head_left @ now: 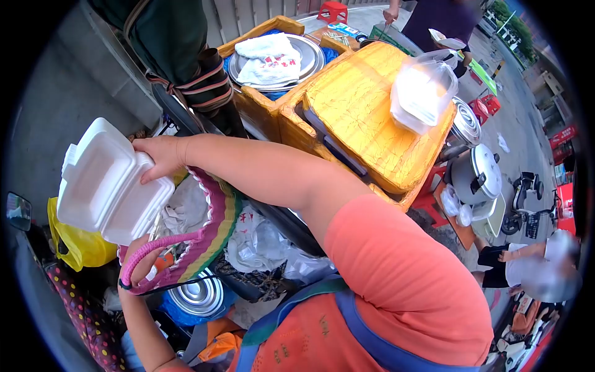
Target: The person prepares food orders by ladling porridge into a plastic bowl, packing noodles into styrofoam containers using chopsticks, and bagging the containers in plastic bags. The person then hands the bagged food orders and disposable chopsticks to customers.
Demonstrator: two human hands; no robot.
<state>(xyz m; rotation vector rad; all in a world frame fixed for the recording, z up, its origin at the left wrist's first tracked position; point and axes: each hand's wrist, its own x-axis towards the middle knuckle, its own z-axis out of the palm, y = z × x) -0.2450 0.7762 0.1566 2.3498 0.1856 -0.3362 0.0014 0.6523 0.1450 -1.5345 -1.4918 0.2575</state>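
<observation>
A white foam clamshell box (102, 180) hangs wide open, its two halves facing me. My right hand (162, 155) grips it by the edge of the smaller half, the thumb on the inside. My left hand (141, 257) is low by the box's lower edge, partly behind the pink handle of a striped woven bag (214, 232). Its fingers are mostly hidden, so I cannot tell whether it touches the box or the bag. Inside the bag lies a crumpled whitish cloth or plastic (186, 204).
Beside my right arm stands a yellow-wrapped box (347, 105) carrying a clear plastic bag of white containers (421, 93). A towel (269, 59) lies on a metal lid. A yellow bag (77, 239) is at left. Farther off are a large pot (474, 173) and two people.
</observation>
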